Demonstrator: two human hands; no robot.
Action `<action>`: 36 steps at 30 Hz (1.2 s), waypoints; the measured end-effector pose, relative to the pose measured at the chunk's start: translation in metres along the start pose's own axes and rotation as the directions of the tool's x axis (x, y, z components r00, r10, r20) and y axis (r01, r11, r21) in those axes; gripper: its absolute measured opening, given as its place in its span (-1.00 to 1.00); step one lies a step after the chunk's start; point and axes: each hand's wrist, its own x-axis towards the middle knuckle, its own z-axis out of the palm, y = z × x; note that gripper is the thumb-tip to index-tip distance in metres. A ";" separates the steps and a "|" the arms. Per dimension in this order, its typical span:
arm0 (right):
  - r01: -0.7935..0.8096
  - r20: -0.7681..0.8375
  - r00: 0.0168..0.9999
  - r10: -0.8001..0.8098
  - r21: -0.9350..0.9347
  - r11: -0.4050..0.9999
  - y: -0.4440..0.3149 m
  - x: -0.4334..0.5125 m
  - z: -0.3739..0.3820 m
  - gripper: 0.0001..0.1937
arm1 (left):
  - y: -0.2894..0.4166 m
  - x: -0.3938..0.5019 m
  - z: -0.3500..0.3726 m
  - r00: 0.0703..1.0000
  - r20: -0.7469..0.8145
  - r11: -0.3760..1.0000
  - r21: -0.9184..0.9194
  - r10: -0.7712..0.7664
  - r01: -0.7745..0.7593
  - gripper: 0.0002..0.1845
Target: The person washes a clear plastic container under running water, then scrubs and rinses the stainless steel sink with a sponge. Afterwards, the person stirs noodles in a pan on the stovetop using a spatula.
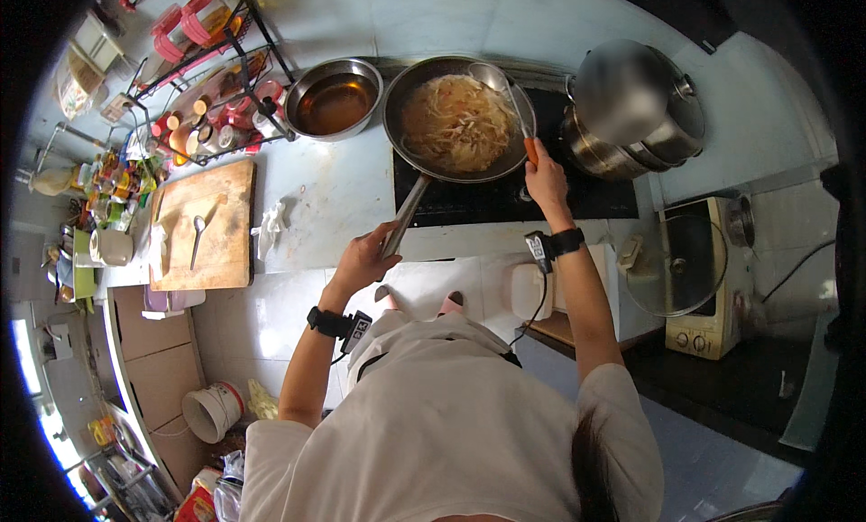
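My left hand (367,257) is closed around the long metal handle of a frying pan (408,163), which stands at the left part of a black cooktop (460,207). Inside the pan lies brothy food (460,123) with pale strands and small orange bits. The orange-handled metal ladle (519,109) is gripped in my right hand (548,183) at the pan's right side, its bowl resting near the far rim. Left of the pan, a steel bowl (371,119) holds brown liquid.
A steel pot (599,150) stands on the cooktop's right. Farther left are a wooden cutting board (226,231) with a spoon (197,241), a crumpled white tissue (270,229) and a black rack (237,41) of jars. A glass lid (646,285) is at the right, before a cream-coloured oven (724,319).
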 end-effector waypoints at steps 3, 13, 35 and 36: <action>0.171 -0.027 0.985 -0.169 0.141 0.975 -0.018 0.013 0.017 -0.45 | -0.002 -0.001 0.001 1.000 0.002 1.000 -0.018 -0.023 0.023 -0.42; 0.292 0.191 0.930 -0.312 0.129 0.948 -0.014 -0.065 -0.006 -0.41 | 0.005 0.003 0.000 0.995 0.034 0.996 0.004 -0.094 0.094 -0.39; 0.027 0.150 0.986 -0.078 0.315 0.949 0.004 0.000 0.009 -0.44 | 0.005 0.001 -0.001 0.997 0.028 0.997 0.046 -0.065 0.064 -0.39; 0.041 0.167 0.981 -0.101 0.326 0.944 0.000 -0.002 0.011 -0.44 | 0.004 0.001 0.000 0.998 0.022 0.997 0.051 -0.051 0.050 -0.39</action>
